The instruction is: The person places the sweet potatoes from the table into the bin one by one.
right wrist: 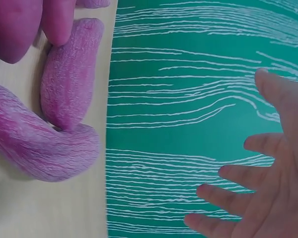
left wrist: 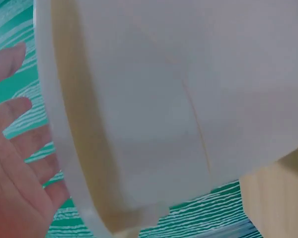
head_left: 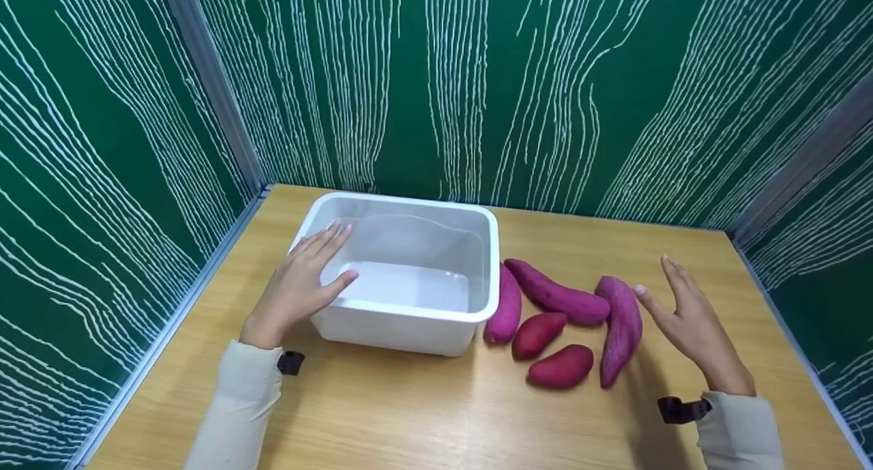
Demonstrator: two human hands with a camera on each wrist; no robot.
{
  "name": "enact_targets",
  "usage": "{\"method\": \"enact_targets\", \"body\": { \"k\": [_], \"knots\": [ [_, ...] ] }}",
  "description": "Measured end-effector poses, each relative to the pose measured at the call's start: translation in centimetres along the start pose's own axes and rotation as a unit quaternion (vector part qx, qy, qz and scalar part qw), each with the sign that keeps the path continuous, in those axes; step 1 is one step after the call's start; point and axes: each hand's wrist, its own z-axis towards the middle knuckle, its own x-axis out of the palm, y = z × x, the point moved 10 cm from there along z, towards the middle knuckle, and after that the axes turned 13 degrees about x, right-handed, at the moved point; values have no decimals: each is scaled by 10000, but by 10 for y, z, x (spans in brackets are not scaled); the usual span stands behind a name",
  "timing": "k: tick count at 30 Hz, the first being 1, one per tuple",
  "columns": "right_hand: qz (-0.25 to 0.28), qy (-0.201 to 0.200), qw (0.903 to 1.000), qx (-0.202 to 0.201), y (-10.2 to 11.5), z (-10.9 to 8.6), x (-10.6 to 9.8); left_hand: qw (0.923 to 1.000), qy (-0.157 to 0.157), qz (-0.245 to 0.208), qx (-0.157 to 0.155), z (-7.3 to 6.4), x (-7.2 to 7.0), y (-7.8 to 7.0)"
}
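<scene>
My left hand [head_left: 300, 286] is held over the near left part of a white plastic bin [head_left: 402, 330], fingers spread and nothing in them. In the left wrist view the bin's outer wall [left wrist: 188, 114] fills most of the picture, with that hand [left wrist: 20, 168] beside its rim. My right hand [head_left: 696, 323], also spread and holding nothing, is raised just right of a curved purple sweet potato [head_left: 620, 333]. A long purple sweet potato [head_left: 556, 292] and a shorter one [head_left: 505, 306] lie between it and the bin. Two redder sweet potatoes [head_left: 539, 335] [head_left: 561, 368] lie nearer me.
The bin's inside floor [head_left: 409, 286] shows no contents. Beneath everything is a wooden table [head_left: 409, 415]. Green panels [head_left: 409, 81] with white wavy lines wall it in at the back and both sides, joined by grey metal posts [head_left: 215, 81].
</scene>
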Motion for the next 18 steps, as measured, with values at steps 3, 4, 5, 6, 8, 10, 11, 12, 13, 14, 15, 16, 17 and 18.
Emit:
{"method": "enact_targets", "body": {
  "k": [3, 4, 5, 6, 8, 10, 11, 12, 13, 14, 15, 16, 17, 18],
  "knots": [
    [139, 143, 9997, 169, -9, 4, 4, 9996, 43, -271, -103, -5, -2, 6],
    [157, 199, 9994, 238, -12, 6, 6, 9993, 57, -351, -129, -7, -2, 8],
    [181, 254, 9990, 312, -15, 7, 8, 9989, 42, -444, -140, -8, -4, 10],
    [194, 311, 9986, 378, -19, 9, 9, 9986, 28, -501, -140, -10, -5, 12],
    [220, 425, 9976, 505, -25, 11, 13, 9982, -17, -593, -126, -13, -8, 15],
    [275, 531, 9963, 623, -33, 14, 17, 9978, -57, -660, -48, -15, -11, 17],
    [320, 595, 9954, 686, -37, 15, 19, 9976, -77, -694, 0, -17, -13, 17],
    [343, 632, 9947, 729, -40, 16, 21, 9973, -68, -726, 32, -18, -13, 18],
    [364, 689, 9940, 773, -44, 17, 24, 9968, -60, -793, 47, -19, -14, 19],
    [368, 724, 9934, 808, -47, 18, 26, 9961, -40, -881, 47, -21, -14, 20],
    [371, 761, 9928, 841, -50, 19, 28, 9952, -14, -982, 47, -22, -13, 21],
    [366, 798, 9922, 880, -54, 20, 31, 9939, 10, -1103, 22, -23, -13, 23],
    [356, 840, 9916, 914, -57, 21, 33, 9923, 34, -1236, -1, -24, -12, 24],
    [329, 865, 9913, 938, -60, 21, 35, 9907, 57, -1362, -25, -25, -11, 24]
  ]
}}
